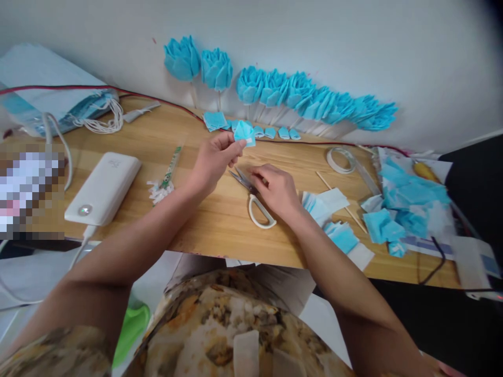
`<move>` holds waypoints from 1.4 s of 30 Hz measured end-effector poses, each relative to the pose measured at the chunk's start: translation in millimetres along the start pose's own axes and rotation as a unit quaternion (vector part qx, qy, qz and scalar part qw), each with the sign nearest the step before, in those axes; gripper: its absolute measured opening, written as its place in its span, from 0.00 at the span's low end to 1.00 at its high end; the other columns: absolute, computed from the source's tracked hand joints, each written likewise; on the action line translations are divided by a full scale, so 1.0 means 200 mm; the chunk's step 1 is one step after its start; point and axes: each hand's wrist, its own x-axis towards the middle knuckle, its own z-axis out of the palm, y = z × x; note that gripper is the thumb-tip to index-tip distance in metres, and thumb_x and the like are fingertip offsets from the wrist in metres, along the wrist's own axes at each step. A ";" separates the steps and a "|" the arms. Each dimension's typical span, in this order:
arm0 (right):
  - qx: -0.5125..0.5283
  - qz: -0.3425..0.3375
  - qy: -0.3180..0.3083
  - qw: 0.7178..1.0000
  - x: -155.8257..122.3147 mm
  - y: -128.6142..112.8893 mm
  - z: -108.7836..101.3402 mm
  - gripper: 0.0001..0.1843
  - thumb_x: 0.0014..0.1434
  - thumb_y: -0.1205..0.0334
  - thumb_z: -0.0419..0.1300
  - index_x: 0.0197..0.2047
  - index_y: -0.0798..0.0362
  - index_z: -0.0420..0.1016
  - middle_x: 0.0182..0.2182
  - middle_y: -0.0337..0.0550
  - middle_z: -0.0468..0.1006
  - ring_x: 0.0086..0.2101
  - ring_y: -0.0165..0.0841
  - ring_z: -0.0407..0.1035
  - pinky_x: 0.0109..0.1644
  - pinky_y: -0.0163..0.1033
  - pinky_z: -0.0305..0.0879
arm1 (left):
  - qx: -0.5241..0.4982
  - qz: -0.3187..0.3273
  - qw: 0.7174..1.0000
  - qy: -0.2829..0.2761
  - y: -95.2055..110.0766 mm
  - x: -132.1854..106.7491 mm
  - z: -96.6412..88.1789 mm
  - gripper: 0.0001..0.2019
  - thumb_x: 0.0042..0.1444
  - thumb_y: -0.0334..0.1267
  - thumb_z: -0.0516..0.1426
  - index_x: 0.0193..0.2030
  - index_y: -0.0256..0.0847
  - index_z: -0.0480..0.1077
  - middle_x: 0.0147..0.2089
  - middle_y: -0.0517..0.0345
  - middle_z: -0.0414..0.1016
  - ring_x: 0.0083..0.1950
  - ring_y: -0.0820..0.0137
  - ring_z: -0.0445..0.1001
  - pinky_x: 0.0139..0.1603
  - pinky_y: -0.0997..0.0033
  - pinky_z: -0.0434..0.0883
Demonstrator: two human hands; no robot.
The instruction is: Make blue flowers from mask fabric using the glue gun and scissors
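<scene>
My left hand is closed, pinching a folded blue fabric petal with a small white strip at its lower edge. My right hand is over the scissors, its fingers curled at the pivot. The blades point up and left, slightly apart, and one white handle loop shows; the rest is hidden under the hand. Behind the left hand, several small folded blue pieces lie in a row beside a stack of blue squares.
Blue fabric flowers on sticks lean along the wall. At left are a white power bank, a bag of masks and a green-patterned strip. At right lie a tape roll, thin sticks and blue fabric scraps. A red-black cable crosses behind.
</scene>
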 end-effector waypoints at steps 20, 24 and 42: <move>0.053 0.117 0.002 0.992 0.06 -0.01 0.11 0.07 0.62 0.59 0.59 0.33 0.52 0.76 0.27 0.40 0.79 0.29 0.34 0.71 0.35 0.39 0.61 | -0.026 -0.012 1.000 -0.010 0.00 0.00 0.01 0.09 0.60 0.31 0.62 0.29 0.39 0.70 0.26 0.65 0.67 0.26 0.78 0.62 0.29 0.75 0.62; 0.181 0.147 0.028 0.972 0.08 -0.01 0.05 0.07 0.61 0.60 0.58 0.33 0.51 0.73 0.26 0.38 0.79 0.27 0.30 0.71 0.34 0.37 0.64 | -0.047 -0.026 0.998 -0.015 -0.02 0.01 0.00 0.11 0.60 0.34 0.62 0.27 0.39 0.67 0.26 0.64 0.66 0.27 0.78 0.62 0.29 0.76 0.63; -0.190 -0.125 0.206 0.952 -0.06 0.01 -0.25 0.11 0.68 0.62 0.58 0.41 0.43 0.83 0.33 0.43 0.82 0.36 0.38 0.75 0.43 0.47 0.72 | -0.008 -0.143 0.974 -0.173 -0.04 -0.09 0.08 0.09 0.54 0.37 0.62 0.25 0.37 0.72 0.22 0.60 0.72 0.22 0.79 0.65 0.23 0.78 0.64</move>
